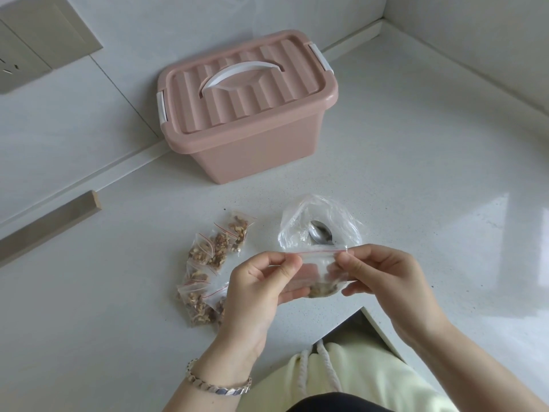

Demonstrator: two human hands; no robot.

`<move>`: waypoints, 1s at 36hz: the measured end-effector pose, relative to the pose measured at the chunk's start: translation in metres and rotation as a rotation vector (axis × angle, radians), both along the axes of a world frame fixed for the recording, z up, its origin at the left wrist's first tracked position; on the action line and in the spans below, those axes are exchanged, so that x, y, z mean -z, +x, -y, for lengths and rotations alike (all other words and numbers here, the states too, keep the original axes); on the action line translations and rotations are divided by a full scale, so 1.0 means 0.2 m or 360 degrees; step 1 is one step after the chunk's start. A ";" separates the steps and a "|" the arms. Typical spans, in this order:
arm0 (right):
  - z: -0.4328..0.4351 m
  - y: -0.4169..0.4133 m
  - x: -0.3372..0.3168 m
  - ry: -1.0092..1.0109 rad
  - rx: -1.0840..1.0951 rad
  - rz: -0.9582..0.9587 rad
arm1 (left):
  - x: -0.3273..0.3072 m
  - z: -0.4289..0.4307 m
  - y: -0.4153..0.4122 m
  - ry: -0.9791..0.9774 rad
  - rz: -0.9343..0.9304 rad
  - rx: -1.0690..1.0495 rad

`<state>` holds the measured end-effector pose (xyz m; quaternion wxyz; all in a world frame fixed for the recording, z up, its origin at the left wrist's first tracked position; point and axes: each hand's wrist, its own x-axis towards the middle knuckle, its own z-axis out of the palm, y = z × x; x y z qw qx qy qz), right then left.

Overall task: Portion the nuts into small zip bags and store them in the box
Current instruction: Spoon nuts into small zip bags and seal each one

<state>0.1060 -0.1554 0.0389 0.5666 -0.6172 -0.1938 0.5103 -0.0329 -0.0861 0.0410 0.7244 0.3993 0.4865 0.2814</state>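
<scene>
Low in the frame's centre, your left hand (pixel 261 281) and right hand (pixel 383 272) pinch the small zip bag (pixel 318 269) at its red-striped top, nuts (pixel 322 289) at the bottom.

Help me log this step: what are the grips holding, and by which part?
One small zip bag, nuts at its bottom. The left grip pinches the left end of its red zip strip, the right grip the right end.

A white speckled worktop (pixel 416 173) is bounded by a pale tiled wall (pixel 166 22), where a socket plate (pixel 29 43) is mounted; a wooden strip (pixel 50 224) is seen left.
</scene>
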 end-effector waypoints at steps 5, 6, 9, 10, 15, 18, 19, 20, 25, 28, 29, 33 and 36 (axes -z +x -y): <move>0.01 -0.02 0.02 0.0045 0.0075 0.0137 | 0.00 0.02 0.00 -0.0034 0.0009 -0.0004; 0.01 -0.03 0.03 0.0052 0.0082 0.0158 | 0.00 0.02 0.00 -0.0032 0.0004 0.0009; 0.02 -0.05 0.03 0.0082 0.0053 0.0257 | 0.00 0.02 0.00 0.0035 -0.0059 0.0055; 0.02 -0.05 0.03 0.0094 0.0043 0.0297 | -0.01 0.02 0.00 0.0073 -0.0090 0.0080; 0.02 -0.05 0.01 0.0131 -0.0040 0.0475 | -0.01 0.02 0.01 0.0183 -0.0163 0.0237; 0.02 -0.05 0.01 0.0150 -0.0075 0.0527 | -0.01 0.01 0.01 0.0201 -0.0153 0.0241; 0.02 -0.05 0.01 0.0156 -0.0077 0.0535 | -0.01 0.01 0.01 0.0204 -0.0146 0.0233; 0.02 -0.05 0.01 0.0158 -0.0079 0.0546 | -0.01 0.01 0.02 0.0210 -0.0145 0.0230; 0.02 -0.06 0.02 0.0161 -0.0098 0.0579 | 0.01 0.01 0.02 0.0313 -0.0188 0.0248; 0.02 -0.06 0.03 0.0147 -0.0148 0.0612 | 0.02 0.00 0.01 0.0371 -0.0240 0.0272; 0.02 -0.05 0.03 0.0136 -0.0195 0.0631 | 0.02 0.00 0.01 0.0403 -0.0258 0.0297; 0.01 -0.04 0.05 0.0098 -0.0381 0.0711 | 0.03 -0.01 -0.01 0.0524 -0.0321 0.0448; 0.02 -0.03 0.07 0.0118 -0.0452 0.0799 | 0.03 -0.02 -0.02 0.0550 -0.0344 0.0542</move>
